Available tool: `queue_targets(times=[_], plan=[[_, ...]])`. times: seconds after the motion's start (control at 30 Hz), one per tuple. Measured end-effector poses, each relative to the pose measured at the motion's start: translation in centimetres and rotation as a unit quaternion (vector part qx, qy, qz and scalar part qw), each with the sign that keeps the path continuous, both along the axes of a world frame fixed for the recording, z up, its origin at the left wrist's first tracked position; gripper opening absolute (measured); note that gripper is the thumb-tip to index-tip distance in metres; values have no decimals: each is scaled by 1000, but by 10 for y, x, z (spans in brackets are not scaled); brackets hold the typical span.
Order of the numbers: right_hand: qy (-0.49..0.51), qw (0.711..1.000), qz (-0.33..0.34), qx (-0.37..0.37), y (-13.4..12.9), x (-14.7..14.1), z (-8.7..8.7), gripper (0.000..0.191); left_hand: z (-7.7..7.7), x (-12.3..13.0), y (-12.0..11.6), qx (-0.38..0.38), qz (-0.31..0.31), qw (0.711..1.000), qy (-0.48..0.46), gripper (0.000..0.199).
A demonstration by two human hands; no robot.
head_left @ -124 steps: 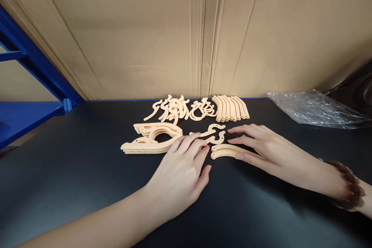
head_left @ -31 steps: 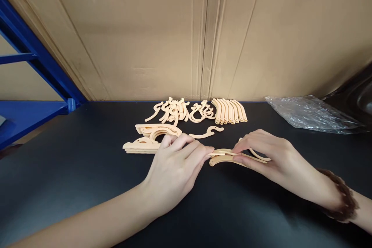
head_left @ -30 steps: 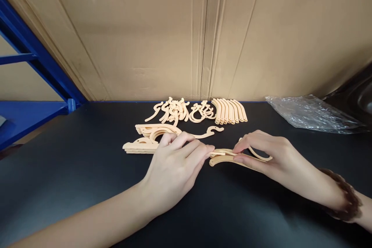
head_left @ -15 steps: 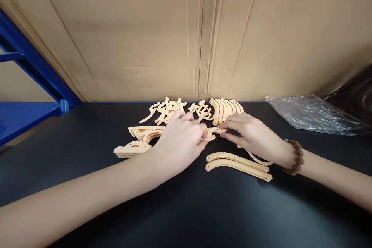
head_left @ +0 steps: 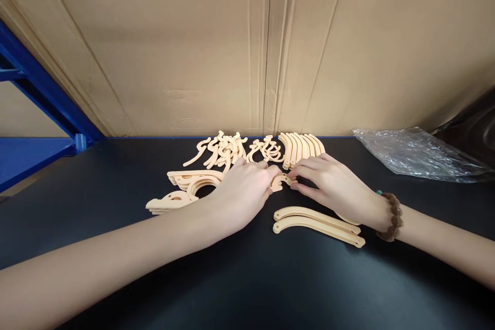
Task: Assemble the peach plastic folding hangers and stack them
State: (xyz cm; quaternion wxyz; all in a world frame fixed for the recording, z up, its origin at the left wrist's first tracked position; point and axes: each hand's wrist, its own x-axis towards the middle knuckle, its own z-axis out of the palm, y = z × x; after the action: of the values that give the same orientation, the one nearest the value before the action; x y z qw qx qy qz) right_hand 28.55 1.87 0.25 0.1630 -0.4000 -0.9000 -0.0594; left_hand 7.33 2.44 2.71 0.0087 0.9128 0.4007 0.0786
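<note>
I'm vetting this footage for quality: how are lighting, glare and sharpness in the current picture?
Head view: bright glints on the plastic bag; a dull sheen on the black table, darker in shadow beneath the left forearm. Head view again: the two bars have fairly crisp edges, while fine detail in the hook pile looks soft.

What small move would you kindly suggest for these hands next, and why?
Perhaps the right hand should gently adjust the hooked piece: that hand is at one end, and the left hand at the other seems placed to steady it. The two curved strips lie apart from both hands and can wait.
</note>
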Motion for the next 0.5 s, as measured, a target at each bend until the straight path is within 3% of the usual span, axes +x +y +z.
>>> queue_targets(times=[0.33, 0.5], plan=[[-23, 999, 16, 34, -12, 3, 0, 21, 0, 2, -5, 8, -20, 1000, -13, 13], [-17, 998, 15, 64, -19, 15, 7, 23, 20, -33, -1, 42, -16, 999, -14, 23]])
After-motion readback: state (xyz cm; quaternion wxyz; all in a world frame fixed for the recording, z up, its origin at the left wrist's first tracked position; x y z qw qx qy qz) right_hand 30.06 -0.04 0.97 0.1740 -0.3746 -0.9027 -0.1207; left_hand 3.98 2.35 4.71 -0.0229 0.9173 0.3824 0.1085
